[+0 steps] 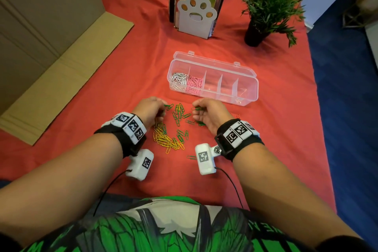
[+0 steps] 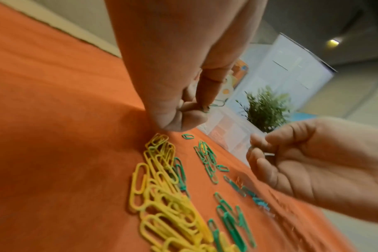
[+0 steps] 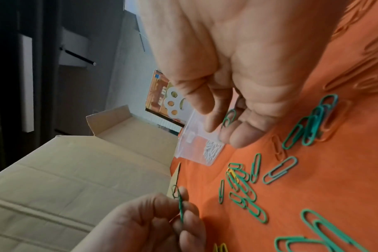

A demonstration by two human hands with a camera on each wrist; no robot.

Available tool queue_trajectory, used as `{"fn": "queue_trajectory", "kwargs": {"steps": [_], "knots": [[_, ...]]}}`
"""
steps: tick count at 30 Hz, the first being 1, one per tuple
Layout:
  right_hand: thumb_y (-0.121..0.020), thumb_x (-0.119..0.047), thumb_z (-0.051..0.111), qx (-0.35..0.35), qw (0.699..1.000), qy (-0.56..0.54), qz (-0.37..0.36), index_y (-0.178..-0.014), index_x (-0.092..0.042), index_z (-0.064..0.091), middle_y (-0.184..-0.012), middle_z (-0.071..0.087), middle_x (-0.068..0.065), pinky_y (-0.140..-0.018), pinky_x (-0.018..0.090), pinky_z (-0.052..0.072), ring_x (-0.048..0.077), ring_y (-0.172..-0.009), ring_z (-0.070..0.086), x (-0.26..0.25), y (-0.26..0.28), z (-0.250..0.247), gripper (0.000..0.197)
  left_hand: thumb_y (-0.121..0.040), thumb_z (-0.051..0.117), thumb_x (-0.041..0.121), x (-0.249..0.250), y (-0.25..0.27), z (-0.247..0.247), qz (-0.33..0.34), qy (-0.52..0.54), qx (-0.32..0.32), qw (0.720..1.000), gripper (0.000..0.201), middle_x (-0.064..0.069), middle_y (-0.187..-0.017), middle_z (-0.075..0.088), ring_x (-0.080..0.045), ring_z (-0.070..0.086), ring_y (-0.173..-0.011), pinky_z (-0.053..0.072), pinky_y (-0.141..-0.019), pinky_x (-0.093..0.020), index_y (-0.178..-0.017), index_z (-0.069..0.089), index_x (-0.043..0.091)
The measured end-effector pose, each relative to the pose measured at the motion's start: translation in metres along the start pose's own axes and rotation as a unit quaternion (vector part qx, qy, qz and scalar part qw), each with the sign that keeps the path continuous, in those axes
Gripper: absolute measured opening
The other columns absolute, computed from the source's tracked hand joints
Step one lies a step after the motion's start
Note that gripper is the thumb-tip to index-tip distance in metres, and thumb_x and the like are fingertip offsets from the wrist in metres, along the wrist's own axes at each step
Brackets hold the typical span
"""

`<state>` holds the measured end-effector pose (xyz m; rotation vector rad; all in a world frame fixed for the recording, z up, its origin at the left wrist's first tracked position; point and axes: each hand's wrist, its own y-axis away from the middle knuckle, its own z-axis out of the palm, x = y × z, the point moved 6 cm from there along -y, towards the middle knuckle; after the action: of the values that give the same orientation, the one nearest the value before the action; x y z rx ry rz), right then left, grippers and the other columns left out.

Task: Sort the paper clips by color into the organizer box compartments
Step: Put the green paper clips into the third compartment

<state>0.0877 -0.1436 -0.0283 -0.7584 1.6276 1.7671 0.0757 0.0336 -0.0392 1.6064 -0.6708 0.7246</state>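
Both hands hover over the loose clips, left hand (image 1: 150, 111) and right hand (image 1: 208, 113) each with a grip pinching green clips.

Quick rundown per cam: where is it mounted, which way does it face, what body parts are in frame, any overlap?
Head: worn on head, looks down at organizer box; forearms, left hand, right hand.
Left wrist: along left hand over yellow clips; right hand opposite.
Right wrist: along right hand over green clips; left hand below.
Shared: both hands pinching green clips, red cloth.
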Motion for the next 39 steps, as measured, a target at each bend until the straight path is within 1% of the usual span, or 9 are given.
{"fn": "queue_trajectory", "kwargs": {"steps": [7,11,17,21,26,31,34,37,39], "knots": [[-0.086,0.004,0.046,-0.003,0.991,0.128,-0.028,-0.077,-0.019,0.056,-0.064,0.051,0.002,-0.051,0.024,0.038,0.013,-0.052,0.045,0.003,-0.017,0.02,0.026,-0.079,0.027,0.005,0.001,0.012,0.0,-0.111,0.226,-0.067,0.965,0.026,-0.004,-0.065,0.054,-0.016,0.053,-0.055,0.048,-0.053,-0.02,-0.063,0.045,0.015],[-0.084,-0.006,0.05,0.049,0.932,0.331,-0.139,-0.084,-0.018,0.065,-0.083,0.064,0.004,-0.072,0.027,0.047,0.014,-0.068,0.057,-0.003,-0.023,0.028,0.019,-0.084,0.036,0.019,0.003,0.008,-0.001,-0.114,0.219,-0.063,0.967,0.026,-0.001,-0.056,0.055,-0.017,0.054,-0.057,0.05,-0.057,-0.024,-0.062,0.049,0.015],[-0.08,-0.043,0.063,0.072,0.739,0.625,-0.243,-0.114,-0.005,0.05,-0.119,0.048,0.015,-0.096,0.041,0.04,0.034,-0.112,0.045,0.001,-0.009,0.045,0.052,-0.09,0.052,0.032,0.007,-0.011,-0.006,0.038,-0.111,0.053,0.992,0.027,0.0,-0.057,0.047,-0.011,0.048,-0.043,0.039,-0.047,-0.021,-0.068,0.055,0.016],[-0.083,-0.017,0.058,0.065,0.716,0.646,-0.258,-0.114,-0.004,0.047,-0.119,0.047,0.015,-0.093,0.042,0.042,0.034,-0.112,0.045,0.004,-0.006,0.05,0.035,-0.085,0.06,0.031,0.019,-0.007,0.001,0.197,-0.426,0.096,0.878,0.025,-0.014,-0.092,0.067,-0.031,0.061,-0.089,0.039,-0.07,-0.03,-0.097,0.069,0.01],[-0.086,-0.01,0.05,0.028,0.751,0.625,-0.211,-0.107,-0.004,0.053,-0.114,0.052,0.017,-0.088,0.04,0.043,0.035,-0.108,0.05,0.004,-0.012,0.031,0.022,-0.081,0.064,0.023,0.017,-0.008,0.016,0.257,-0.497,0.067,0.826,0.024,-0.018,-0.103,0.062,-0.034,0.058,-0.101,0.045,-0.086,-0.036,-0.101,0.069,0.011],[-0.088,-0.011,0.053,0.032,0.933,0.338,-0.122,-0.076,-0.021,0.052,-0.07,0.052,-0.003,-0.06,0.026,0.041,0.016,-0.065,0.049,0.004,-0.014,-0.006,0.015,-0.084,0.056,0.016,0.017,-0.012,0.017,0.244,-0.486,0.063,0.837,0.017,-0.02,-0.098,0.06,-0.035,0.059,-0.092,0.045,-0.083,-0.037,-0.09,0.066,0.004],[-0.093,0.002,0.04,-0.01,0.994,0.09,-0.057,-0.083,-0.021,0.054,-0.069,0.047,0.0,-0.044,0.018,0.043,0.013,-0.058,0.047,0.005,-0.004,-0.019,0.028,-0.086,0.051,0.018,0.019,-0.012,0.015,0.197,-0.417,0.048,0.886,0.014,-0.015,-0.083,0.059,-0.029,0.055,-0.082,0.04,-0.074,-0.034,-0.08,0.058,0.008],[-0.094,0.003,0.032,-0.048,0.994,-0.098,-0.006,-0.085,-0.011,0.056,-0.07,0.047,0.005,-0.045,0.017,0.047,0.013,-0.056,0.053,0.002,0.005,-0.026,0.029,-0.081,0.041,0.017,0.013,-0.005,0.02,0.062,-0.112,-0.047,0.991,0.014,-0.006,-0.063,0.042,-0.023,0.041,-0.057,0.035,-0.047,-0.023,-0.067,0.044,0.015],[-0.091,-0.007,0.037,-0.054,0.986,-0.158,0.02,-0.08,-0.009,0.058,-0.07,0.05,0.005,-0.046,0.02,0.045,0.012,-0.053,0.053,0.002,0.008,-0.03,0.023,-0.069,0.034,0.009,0.009,0.007,0.024,-0.014,0.078,-0.099,0.992,0.012,-0.004,-0.058,0.041,-0.017,0.038,-0.052,0.031,-0.043,-0.017,-0.063,0.042,0.014]]}}
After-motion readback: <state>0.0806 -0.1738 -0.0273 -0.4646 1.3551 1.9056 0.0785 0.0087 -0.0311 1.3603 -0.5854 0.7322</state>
